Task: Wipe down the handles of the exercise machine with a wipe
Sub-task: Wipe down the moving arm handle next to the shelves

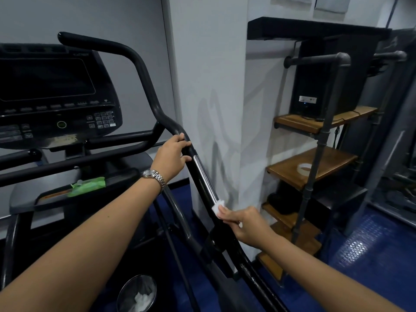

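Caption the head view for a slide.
Left hand grips the exercise machine's handle while the right hand presses a white wipe against it lower down.

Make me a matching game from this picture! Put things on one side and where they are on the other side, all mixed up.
Things:
1. white wipe
2. green pack
3. tape roll
4. watch

Places:
A. on the wooden shelf
B. on the wrist of the left hand
C. in the right hand, against the handle
D. on the machine's tray

Pairs: 1-C, 2-D, 3-A, 4-B
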Available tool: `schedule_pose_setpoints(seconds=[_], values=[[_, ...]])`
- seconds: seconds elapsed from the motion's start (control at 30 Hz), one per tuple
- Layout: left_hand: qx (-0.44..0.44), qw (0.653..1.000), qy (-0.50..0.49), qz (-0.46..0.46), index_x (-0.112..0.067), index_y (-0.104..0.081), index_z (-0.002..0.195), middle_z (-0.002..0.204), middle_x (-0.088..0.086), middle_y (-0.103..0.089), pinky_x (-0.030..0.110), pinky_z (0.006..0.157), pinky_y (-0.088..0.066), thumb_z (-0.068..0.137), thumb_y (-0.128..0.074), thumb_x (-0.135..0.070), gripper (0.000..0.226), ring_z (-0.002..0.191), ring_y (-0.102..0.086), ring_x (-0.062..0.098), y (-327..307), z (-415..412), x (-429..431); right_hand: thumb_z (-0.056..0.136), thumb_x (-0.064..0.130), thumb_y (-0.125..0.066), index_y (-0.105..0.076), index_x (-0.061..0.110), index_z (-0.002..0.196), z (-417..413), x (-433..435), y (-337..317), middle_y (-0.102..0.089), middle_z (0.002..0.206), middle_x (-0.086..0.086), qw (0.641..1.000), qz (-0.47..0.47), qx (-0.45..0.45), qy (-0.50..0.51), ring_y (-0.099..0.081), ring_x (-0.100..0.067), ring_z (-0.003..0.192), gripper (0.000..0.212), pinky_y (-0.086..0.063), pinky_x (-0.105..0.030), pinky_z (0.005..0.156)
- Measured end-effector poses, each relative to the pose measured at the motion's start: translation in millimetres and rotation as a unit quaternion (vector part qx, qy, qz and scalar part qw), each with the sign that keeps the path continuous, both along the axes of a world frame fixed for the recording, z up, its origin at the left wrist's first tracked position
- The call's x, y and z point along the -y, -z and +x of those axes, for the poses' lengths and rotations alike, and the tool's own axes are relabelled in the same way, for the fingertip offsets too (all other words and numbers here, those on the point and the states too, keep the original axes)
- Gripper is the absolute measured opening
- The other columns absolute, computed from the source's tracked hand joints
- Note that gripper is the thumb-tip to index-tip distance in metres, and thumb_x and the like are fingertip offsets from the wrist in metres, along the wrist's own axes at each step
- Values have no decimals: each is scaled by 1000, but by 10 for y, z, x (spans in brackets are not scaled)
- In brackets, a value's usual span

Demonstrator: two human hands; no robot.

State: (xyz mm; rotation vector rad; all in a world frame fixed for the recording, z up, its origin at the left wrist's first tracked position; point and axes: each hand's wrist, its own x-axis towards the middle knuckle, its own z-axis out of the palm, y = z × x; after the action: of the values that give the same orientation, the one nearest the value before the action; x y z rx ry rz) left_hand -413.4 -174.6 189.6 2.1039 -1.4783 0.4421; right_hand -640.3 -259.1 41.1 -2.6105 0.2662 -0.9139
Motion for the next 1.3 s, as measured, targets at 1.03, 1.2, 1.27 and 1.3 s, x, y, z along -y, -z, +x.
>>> schedule_pose_setpoints(seconds=[1.03,1.2,1.27,1.3], values=[[18,999,-18,46,-15,-51,134,144,4,-40,43,108,-34,79,-73,-26,59,131,-41,22,-47,-12,10,78,1,-70,-65,16,119,-148,-199,116,-74,94,-2,997,-64,26,26,-66,-15,57,44,-55,-26,55],[31,998,-20,57,-15,-50,134,144,4,-40,42,109,-34,80,-73,-26,60,131,-41,23,-61,-26,1,68,-3,-78,-68,19,117,-330,-199,260,-68,118,3,990,-142,-7,-13,-69,-10,95,55,-58,-24,59],[33,998,-21,57,-14,-50,134,144,5,-40,40,108,-35,80,-72,-26,60,130,-42,23,-60,-27,0,65,0,-80,-69,19,115,-335,-155,230,-66,122,2,984,-175,-29,-32,-64,-11,107,55,-59,-28,60],[34,998,-22,58,-14,-50,134,144,5,-40,40,107,-34,81,-72,-26,59,129,-43,23,-59,-30,-1,65,2,-82,-69,19,115,-313,-141,194,-66,122,2,982,-182,-37,-40,-63,-12,110,54,-60,-29,62]])
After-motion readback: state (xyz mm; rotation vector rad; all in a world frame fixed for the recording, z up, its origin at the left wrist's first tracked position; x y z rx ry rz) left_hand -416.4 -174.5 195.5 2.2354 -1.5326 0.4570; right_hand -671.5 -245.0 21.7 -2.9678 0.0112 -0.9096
